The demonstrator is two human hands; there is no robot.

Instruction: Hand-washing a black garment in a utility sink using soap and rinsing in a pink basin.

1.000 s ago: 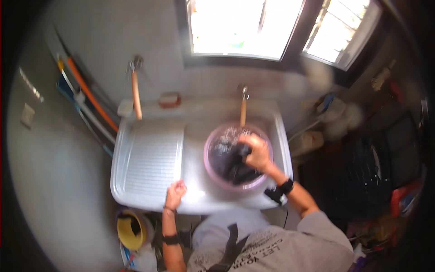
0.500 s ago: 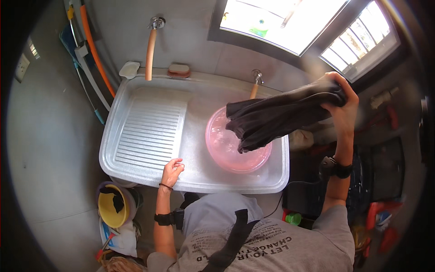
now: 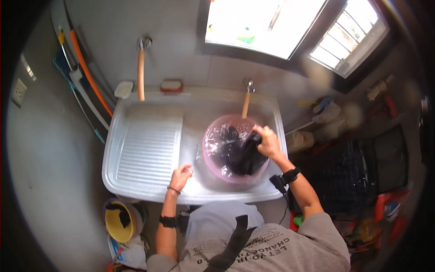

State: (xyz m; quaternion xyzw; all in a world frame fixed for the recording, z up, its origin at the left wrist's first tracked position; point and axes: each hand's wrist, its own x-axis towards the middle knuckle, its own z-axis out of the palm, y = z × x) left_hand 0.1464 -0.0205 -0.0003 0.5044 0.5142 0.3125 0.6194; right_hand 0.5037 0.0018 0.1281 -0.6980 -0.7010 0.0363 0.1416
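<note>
Head view, looking down on a white wash sink (image 3: 149, 181) w/ a ribbed washboard section (image 3: 147, 147) on its left half. I see the right hand (image 3: 268, 141) down in the pink basin (image 3: 213, 165), which sits in the sink's right half under the right tap (image 3: 247, 97). Fingers of that hand are clamped round a dark wet garment (image 3: 242, 156); the cloth lies bunched inside the basin, mostly toward its right side, w/ some of it spread under the water toward the back. Water in the basin looks clear-ish, surface glinting.

Left hand (image 3: 181, 176) rests on the sink's flat front part, just left of the basin, not touching it as far as I can tell. Its fingers are loosely curled, a bit apart, holding nothing. Thin band on that wrist, dark strap further up the forearm; right wrist carries a dark strap too.

Around it: a second tap w/ an orange hose (image 3: 141, 75) at the back left, a white soap dish (image 3: 123, 89) & a reddish scrub brush (image 3: 171, 85) on the back ledge. Orange, white & blue pipes (image 3: 86, 79) lean along the left wall. Yellow bucket (image 3: 118, 222) on the floor below the sink's left corner, something dark inside. Bright window (image 3: 258, 25) above the sink. Clutter at right is too blurred to tell apart.
</note>
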